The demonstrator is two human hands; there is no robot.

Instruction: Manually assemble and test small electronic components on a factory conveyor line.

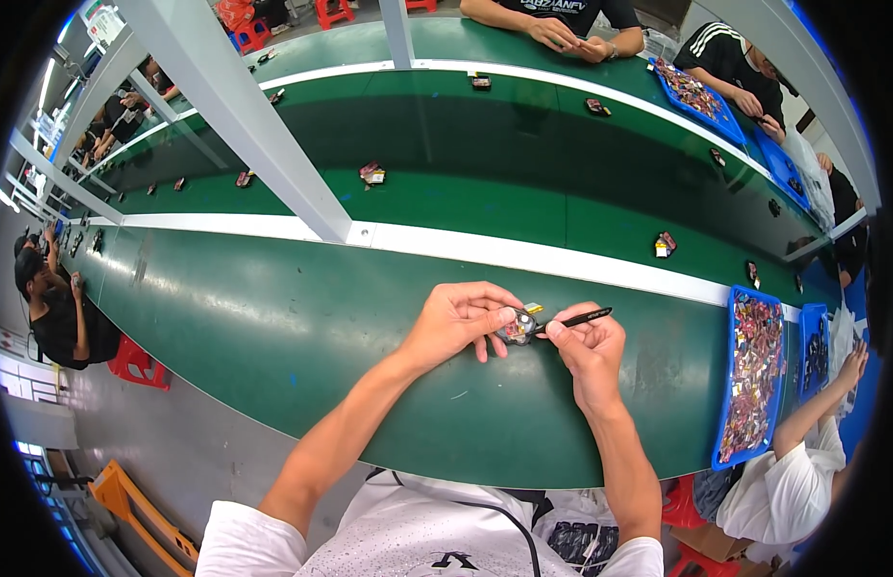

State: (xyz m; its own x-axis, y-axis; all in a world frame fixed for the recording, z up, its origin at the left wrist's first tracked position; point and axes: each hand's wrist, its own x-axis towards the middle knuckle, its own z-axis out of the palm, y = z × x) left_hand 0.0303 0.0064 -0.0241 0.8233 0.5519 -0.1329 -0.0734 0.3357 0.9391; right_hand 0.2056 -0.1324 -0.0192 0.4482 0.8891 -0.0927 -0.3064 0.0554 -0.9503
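My left hand [466, 322] pinches a small, rounded, dark-cased electronic part [517, 332] just above the green worktop [312, 298]. Reddish and pale bits show inside the casing, and a yellow-and-white tab [533, 308] juts out at its far side. In my right hand [593, 354] are slim black tweezers [587, 318], held between thumb and fingers. Their narrow end points left and reaches the part's right side. At this size I cannot tell what the tip touches.
A blue tray [724, 423] heaped with small coloured pieces stands at right, beside another blue tray [805, 337]. Beyond a white rail [485, 254], small assemblies [372, 174] lie along the green belt [523, 207]. A white post [245, 115] rises left. Co-workers sit across, left and right.
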